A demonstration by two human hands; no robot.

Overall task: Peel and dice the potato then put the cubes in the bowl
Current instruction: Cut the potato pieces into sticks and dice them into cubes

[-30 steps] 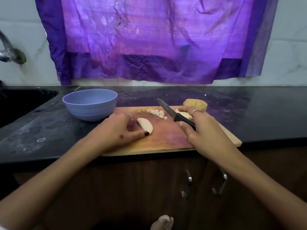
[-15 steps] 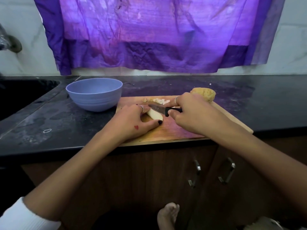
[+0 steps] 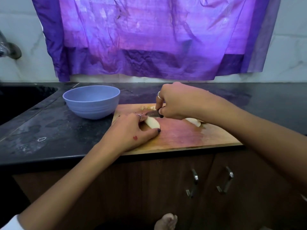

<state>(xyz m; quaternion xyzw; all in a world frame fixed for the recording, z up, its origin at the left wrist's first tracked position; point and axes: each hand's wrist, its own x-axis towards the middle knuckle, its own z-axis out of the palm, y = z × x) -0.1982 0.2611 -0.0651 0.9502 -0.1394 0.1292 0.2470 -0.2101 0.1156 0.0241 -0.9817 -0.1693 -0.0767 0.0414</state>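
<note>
A pale peeled potato wedge lies on the wooden cutting board. My left hand pinches the wedge between thumb and fingers at its left end. My right hand grips a black-handled knife, and the blade tip rests on the wedge's far end. Small potato cubes sit at the board's far edge. Another peeled piece lies under my right forearm, partly hidden. The empty blue bowl stands left of the board.
The board lies at the front edge of a black counter. A dark sink is at far left, with a tap on the wall. A purple cloth hangs behind. Cupboard handles are below.
My right hand brought the knife left from mid-air and set its blade on the wedge. My left hand kept its hold on the wedge. The unpeeled potato is now hidden behind my right hand.
</note>
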